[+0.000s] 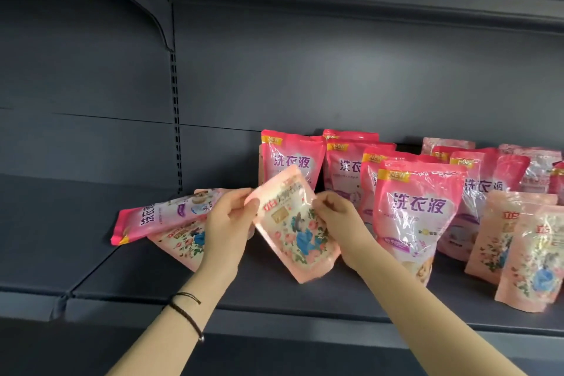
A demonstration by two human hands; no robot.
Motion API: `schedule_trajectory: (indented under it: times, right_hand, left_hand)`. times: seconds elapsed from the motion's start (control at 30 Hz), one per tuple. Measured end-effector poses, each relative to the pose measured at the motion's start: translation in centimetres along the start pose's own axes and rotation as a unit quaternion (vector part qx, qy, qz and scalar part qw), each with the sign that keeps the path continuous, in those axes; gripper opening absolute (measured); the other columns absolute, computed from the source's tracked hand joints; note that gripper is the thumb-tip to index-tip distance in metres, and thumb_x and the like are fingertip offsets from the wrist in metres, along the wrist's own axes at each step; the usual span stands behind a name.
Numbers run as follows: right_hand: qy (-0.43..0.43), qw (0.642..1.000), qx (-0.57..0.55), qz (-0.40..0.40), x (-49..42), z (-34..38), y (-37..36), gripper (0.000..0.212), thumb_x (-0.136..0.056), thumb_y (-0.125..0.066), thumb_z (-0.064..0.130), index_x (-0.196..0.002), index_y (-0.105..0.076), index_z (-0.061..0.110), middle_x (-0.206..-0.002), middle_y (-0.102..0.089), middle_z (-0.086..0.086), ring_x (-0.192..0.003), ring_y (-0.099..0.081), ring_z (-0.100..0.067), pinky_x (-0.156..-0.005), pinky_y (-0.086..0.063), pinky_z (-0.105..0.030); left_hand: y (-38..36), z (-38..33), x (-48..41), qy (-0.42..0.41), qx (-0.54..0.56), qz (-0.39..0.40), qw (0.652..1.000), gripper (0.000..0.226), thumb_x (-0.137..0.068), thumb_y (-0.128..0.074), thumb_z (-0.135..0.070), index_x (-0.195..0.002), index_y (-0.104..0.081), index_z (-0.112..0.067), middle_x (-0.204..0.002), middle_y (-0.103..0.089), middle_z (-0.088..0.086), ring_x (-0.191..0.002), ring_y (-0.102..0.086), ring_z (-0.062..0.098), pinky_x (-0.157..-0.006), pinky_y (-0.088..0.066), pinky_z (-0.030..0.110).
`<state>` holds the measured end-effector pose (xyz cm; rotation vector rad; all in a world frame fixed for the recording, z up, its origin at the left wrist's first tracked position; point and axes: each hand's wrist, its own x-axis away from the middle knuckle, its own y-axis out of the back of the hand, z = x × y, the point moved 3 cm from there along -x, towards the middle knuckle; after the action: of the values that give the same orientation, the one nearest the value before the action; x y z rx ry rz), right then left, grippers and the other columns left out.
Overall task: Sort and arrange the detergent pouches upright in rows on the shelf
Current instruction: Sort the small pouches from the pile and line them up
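A dark grey shelf (274,299) runs across the view, with a slotted post (175,119) in its back wall on the left. Furthest left among the goods, a fallen pink pouch (158,215) lies on its side. It rests on a tilted floral pouch (183,243) underneath it.

Just to the right is the left hand (227,223), with a thin black bracelet (186,311) on its wrist. Its thumb and curled fingers pinch the upper left edge of the held pouch (293,229). This pale floral pouch is over the near middle of the shelf, tilted with its top leaning left. Whether its lower corner touches the shelf cannot be told. The right hand (335,220) grips its right edge, with the fingers curled round it.

Behind the hands, a back pink pouch (290,159) stands upright near the back wall, with a second back pouch (348,162) beside it. Further right and nearer, a front pink pouch (418,207) stands upright just beside the right hand. Behind and to the right of it stands a right pink pouch (482,186), with more pink pouches crowded behind that one. At the far right, a standing floral pouch (503,232) is upright. A nearer floral pouch (537,256) overlaps its right side.
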<state>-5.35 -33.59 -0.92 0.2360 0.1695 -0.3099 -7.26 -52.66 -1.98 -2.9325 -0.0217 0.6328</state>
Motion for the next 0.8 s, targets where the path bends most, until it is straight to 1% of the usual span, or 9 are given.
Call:
schedule_trajectory:
  times: [0.1,0.17,0.23,0.3,0.37,0.47,0.6,0.7,0.8]
  right_hand:
    - [0.042,0.989,-0.126,-0.063,-0.2,-0.2,-0.7,0.019,-0.102,-0.044,0.018,-0.089,-0.057,0.016,-0.092,-0.07,-0.007,-0.083,-0.071,-0.021,-0.073,-0.059,-0.041]
    - [0.045,0.982,-0.152,-0.102,-0.5,-1.0,-1.2,0.019,-0.103,-0.041,0.02,-0.09,-0.055,0.02,-0.092,-0.07,-0.003,-0.083,-0.071,-0.016,-0.067,-0.058,-0.034]
    - [0.019,0.981,-0.151,-0.12,-0.8,-2.1,-1.7,0.019,-0.104,-0.037,0.02,-0.089,-0.05,0.021,-0.096,-0.067,-0.002,-0.085,-0.069,-0.012,-0.064,-0.055,-0.027]
    - [-0.009,0.984,-0.137,-0.115,-1.4,-3.1,-1.9,0.015,-0.103,-0.036,0.018,-0.092,-0.045,0.02,-0.1,-0.064,0.0,-0.088,-0.066,-0.01,-0.065,-0.053,-0.025]
    - [-0.02,0.989,-0.118,-0.082,-1.8,-3.5,-1.9,0.006,-0.101,-0.041,0.013,-0.103,-0.041,0.019,-0.104,-0.06,0.005,-0.091,-0.064,-0.009,-0.066,-0.054,-0.024]
    - [0.0,0.999,-0.043,-0.024,-2.1,-3.8,-2.2,0.035,-0.096,-0.048,0.002,-0.118,-0.027,0.02,-0.113,-0.053,0.007,-0.1,-0.06,-0.008,-0.074,-0.055,-0.022]
    - [0.048,0.999,0.02,0.004,-2.6,-3.6,-3.1,0.043,-0.095,-0.046,-0.005,-0.118,-0.019,0.019,-0.13,-0.044,-0.001,-0.117,-0.052,-0.015,-0.092,-0.053,-0.031]
    - [0.052,0.998,0.038,-0.002,-3.6,-3.8,-3.6,0.044,-0.095,-0.047,-0.004,-0.122,-0.02,0.016,-0.133,-0.045,-0.003,-0.118,-0.053,-0.015,-0.092,-0.053,-0.032]
    - [0.031,0.997,0.067,-0.009,-4.1,-4.2,-3.4,0.041,-0.097,-0.048,0.003,-0.126,-0.022,0.016,-0.131,-0.05,-0.004,-0.108,-0.057,-0.012,-0.083,-0.054,-0.025]
  left_hand:
    - [-1.8,0.8,-0.7,0.019,0.005,0.046,0.999,0.019,-0.089,-0.065,-0.017,-0.103,-0.062,-0.029,-0.093,-0.072,-0.015,-0.085,-0.065,-0.005,-0.061,-0.051,0.012]
    - [-3.1,1.8,-1.5,0.013,-0.046,0.043,0.998,0.026,-0.089,-0.06,-0.011,-0.11,-0.059,-0.026,-0.099,-0.069,-0.011,-0.093,-0.064,0.003,-0.069,-0.051,0.019]
    - [-4.0,2.1,-2.6,-0.025,-0.108,0.017,0.994,0.021,-0.091,-0.053,-0.004,-0.102,-0.059,-0.021,-0.095,-0.067,-0.008,-0.091,-0.064,0.007,-0.066,-0.049,0.018]
    - [-4.9,2.1,-3.6,-0.071,-0.162,0.005,0.984,0.02,-0.091,-0.049,0.001,-0.093,-0.056,-0.018,-0.087,-0.065,-0.007,-0.084,-0.063,0.008,-0.058,-0.045,0.009]
    - [-5.5,2.1,-4.5,-0.1,-0.193,0.01,0.976,0.022,-0.091,-0.046,0.003,-0.089,-0.053,-0.018,-0.087,-0.062,-0.007,-0.081,-0.061,0.007,-0.054,-0.043,0.004]
    - [-5.6,2.6,-5.1,-0.125,-0.213,-0.004,0.969,0.022,-0.092,-0.044,0.004,-0.09,-0.051,-0.017,-0.09,-0.062,-0.004,-0.083,-0.06,0.009,-0.055,-0.043,0.003]
    - [-5.3,3.5,-5.8,-0.126,-0.204,-0.029,0.97,0.016,-0.094,-0.041,0.003,-0.094,-0.048,-0.011,-0.094,-0.064,0.005,-0.086,-0.062,0.014,-0.055,-0.044,0.009]
    - [-5.2,3.9,-6.2,-0.115,-0.203,-0.03,0.972,0.011,-0.097,-0.042,-0.004,-0.095,-0.045,-0.014,-0.098,-0.063,0.004,-0.089,-0.062,0.013,-0.055,-0.044,0.011]
    - [-4.9,4.3,-6.6,-0.121,-0.214,-0.027,0.969,0.006,-0.098,-0.046,-0.011,-0.096,-0.046,-0.016,-0.094,-0.063,0.0,-0.082,-0.062,0.007,-0.051,-0.044,0.01]
